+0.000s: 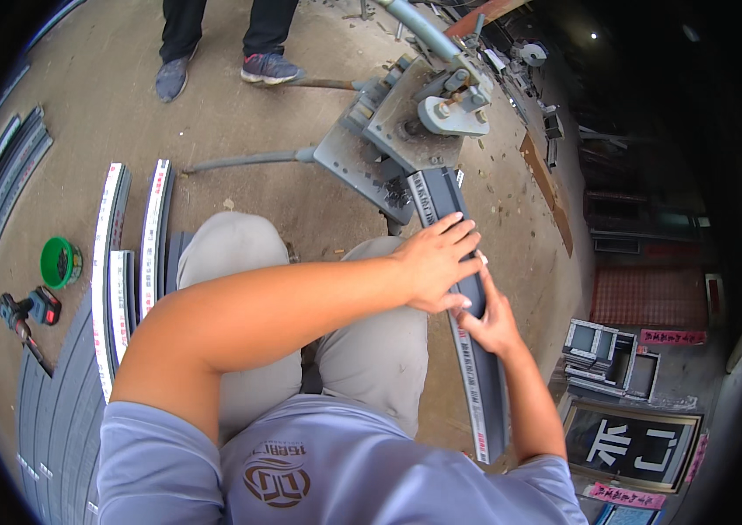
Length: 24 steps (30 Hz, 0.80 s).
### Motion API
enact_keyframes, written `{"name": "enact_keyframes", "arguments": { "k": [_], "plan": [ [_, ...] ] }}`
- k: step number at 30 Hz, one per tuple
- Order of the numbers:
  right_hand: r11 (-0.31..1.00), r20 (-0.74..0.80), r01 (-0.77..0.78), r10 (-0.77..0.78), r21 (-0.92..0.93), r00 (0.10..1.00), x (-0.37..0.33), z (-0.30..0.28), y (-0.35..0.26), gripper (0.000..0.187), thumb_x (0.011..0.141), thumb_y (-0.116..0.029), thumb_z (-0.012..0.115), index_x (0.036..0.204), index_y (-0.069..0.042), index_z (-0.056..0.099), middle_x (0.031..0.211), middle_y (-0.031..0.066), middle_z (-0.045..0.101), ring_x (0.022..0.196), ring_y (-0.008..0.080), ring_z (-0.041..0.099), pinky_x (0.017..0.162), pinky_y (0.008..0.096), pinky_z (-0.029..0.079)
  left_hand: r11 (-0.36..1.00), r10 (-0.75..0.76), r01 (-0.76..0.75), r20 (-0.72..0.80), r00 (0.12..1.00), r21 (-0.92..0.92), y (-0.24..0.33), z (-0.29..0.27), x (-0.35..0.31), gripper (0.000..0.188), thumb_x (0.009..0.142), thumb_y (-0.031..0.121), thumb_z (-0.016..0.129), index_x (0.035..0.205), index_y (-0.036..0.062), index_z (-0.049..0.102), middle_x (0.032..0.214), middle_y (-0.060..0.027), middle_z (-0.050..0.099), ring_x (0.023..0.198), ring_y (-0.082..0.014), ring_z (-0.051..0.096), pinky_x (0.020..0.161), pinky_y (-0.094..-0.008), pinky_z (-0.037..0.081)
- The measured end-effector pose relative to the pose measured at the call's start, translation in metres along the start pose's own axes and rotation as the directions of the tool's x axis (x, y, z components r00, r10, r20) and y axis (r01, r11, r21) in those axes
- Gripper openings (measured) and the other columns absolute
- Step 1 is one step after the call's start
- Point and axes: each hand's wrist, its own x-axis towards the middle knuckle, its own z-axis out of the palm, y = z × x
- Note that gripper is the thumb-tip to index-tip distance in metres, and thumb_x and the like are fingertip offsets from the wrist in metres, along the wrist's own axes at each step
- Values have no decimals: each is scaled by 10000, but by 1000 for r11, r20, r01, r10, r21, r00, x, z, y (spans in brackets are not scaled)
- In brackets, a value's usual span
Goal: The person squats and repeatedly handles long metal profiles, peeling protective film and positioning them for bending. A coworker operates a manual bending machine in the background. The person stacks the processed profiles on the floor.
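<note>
1. At the far left, a bundle of long grey profiles [8, 175] lies on the concrete floor, its edges bent by the lens
2. Near it, a power drill [34, 308] with a red-and-black battery lies just beside a green bucket [54, 262] holding small dark pieces
3. Flat grey strips [65, 394] spread across the lower left, and the drill's tip reaches their upper end
4. To their right stand out two lengths with white printed film, an outer one [107, 236] and an inner one [156, 219]
5. Above, a second person's dark trousers [268, 26] and shoes [172, 79] show beside the machine's legs
6. Right of centre, a grey metal machine [414, 114] with a thick lever stands on splayed legs
7. The left hand [441, 262] is cupped across the dark grey bar [483, 394], fingers spread; how firmly it presses, I cannot tell
8. That bar slants from the machine's lower plate toward the wearer's right side, film along its left edge; whether its far end is inserted, I cannot tell
9. The right hand [495, 324] grasps the bar from the right, thumb near the left hand's
10. At the far right, small frames [602, 354] stand above a dark framed sign [629, 442]
</note>
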Motion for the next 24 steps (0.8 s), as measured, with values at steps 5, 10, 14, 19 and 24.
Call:
{"name": "enact_keyframes", "arguments": {
  "k": [5,10,14,19,24],
  "plan": [
    [991,195,-126,131,-39,972,4,-37,-14,1131,828,-304,789,1718,-118,115,1150,258,744,1013,339,763,954,414,568,996,62,-66,-66,996,-67,0,-14,-6,917,817,560,812,1577,169,480,1630,-226,423,1565,-413,313,1317,-579,158],
    [984,263,-146,167,-100,950,9,-67,-33,1160,834,-323,781,1723,-117,64,1039,223,763,924,311,760,930,389,559,993,60,-65,-61,996,-94,-10,-19,2,1045,751,536,882,1619,193,411,1684,-213,336,1596,-413,240,1321,-582,125],
    [962,312,-177,237,-210,920,11,-98,-52,1137,840,-316,772,1726,-124,85,915,223,749,898,314,755,937,391,548,988,81,-102,-174,981,-119,-12,-14,15,1131,703,556,904,1638,198,376,1684,-216,328,1587,-418,248,1318,-588,124],
    [967,376,-184,239,-178,895,22,-153,-85,1064,804,-276,757,1688,-16,226,1238,229,716,1149,246,683,1116,355,454,973,110,-176,-375,921,-147,-14,-15,36,1156,681,528,923,1642,224,357,1660,-186,357,1564,-404,288,1308,-591,159],
    [924,347,-382,349,29,871,9,-162,-79,1116,756,-288,762,1694,-25,217,1359,159,618,1263,242,580,1127,365,423,972,183,-231,-459,869,-49,-17,-24,50,1107,690,486,928,1617,251,371,1618,-141,406,1525,-363,360,1294,-584,215]
  ]
}}
